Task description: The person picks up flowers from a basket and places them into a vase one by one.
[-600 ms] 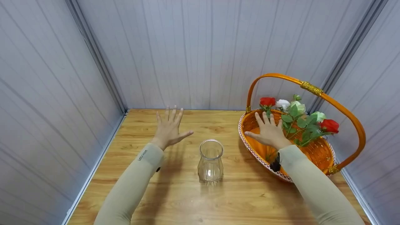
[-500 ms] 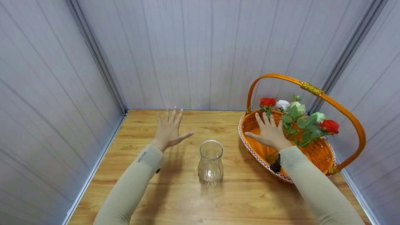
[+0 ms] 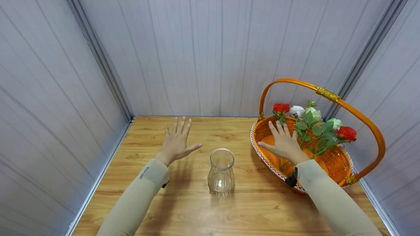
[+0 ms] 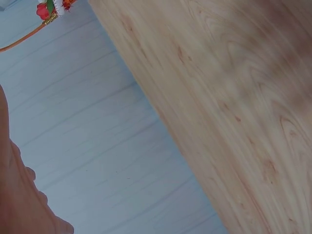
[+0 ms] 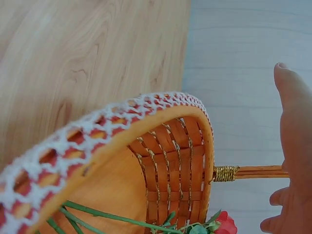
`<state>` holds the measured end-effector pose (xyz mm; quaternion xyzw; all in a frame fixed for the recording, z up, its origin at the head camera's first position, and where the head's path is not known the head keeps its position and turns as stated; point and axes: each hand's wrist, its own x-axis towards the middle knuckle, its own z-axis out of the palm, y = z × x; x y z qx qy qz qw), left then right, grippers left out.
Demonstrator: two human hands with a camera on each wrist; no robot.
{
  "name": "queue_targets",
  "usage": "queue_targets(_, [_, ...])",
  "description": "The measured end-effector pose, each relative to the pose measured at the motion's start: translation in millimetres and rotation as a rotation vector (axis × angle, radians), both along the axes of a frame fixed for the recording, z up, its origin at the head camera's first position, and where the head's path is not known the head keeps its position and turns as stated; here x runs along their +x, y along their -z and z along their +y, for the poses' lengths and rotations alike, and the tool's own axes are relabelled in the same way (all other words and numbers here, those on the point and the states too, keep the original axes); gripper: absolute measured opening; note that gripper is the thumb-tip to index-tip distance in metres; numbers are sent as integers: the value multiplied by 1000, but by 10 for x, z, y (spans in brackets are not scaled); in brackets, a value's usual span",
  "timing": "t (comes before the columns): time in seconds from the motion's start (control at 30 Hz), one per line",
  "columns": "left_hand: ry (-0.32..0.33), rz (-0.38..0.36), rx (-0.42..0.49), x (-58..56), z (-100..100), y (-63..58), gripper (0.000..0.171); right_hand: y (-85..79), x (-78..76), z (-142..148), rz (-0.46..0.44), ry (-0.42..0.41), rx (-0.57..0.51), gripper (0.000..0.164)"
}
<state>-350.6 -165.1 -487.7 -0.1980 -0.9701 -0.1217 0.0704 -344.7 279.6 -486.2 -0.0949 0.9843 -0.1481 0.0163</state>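
Note:
My left hand (image 3: 175, 144) hovers over the wooden table with its fingers spread, left of a clear glass vase (image 3: 221, 177). The vase stands upright and nothing shows inside it. Over the orange woven basket (image 3: 334, 162) my right hand (image 3: 283, 142) is held flat, fingers spread and holding nothing. Several roses lie in the basket: a red rose (image 3: 346, 133), another red rose (image 3: 281, 108), a white rose (image 3: 297, 110) and pale green ones. Their green stems (image 5: 102, 214) cross the basket's inside in the right wrist view. The left wrist view shows only part of the left hand (image 4: 24, 195).
The wood-grain table (image 3: 210, 213) is bounded by a pale panel wall (image 3: 203, 59) behind and further panels at both sides. The basket's tall arched handle (image 3: 367, 121) rises at the right, near the right wall.
Both hands have dropped very slightly lower in the head view and stay spread. The vase, basket and roses have kept their places, apart from a slight shift of the whole view.

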Motion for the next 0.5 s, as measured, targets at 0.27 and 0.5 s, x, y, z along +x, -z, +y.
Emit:
queue_targets(0.27, [79, -75, 94, 64, -49, 109, 114, 108, 43, 31, 0, 15, -76, 109])
queue_targets(0.5, [133, -128, 177, 92, -77, 232, 123, 141, 67, 89, -13, 34, -194, 119])
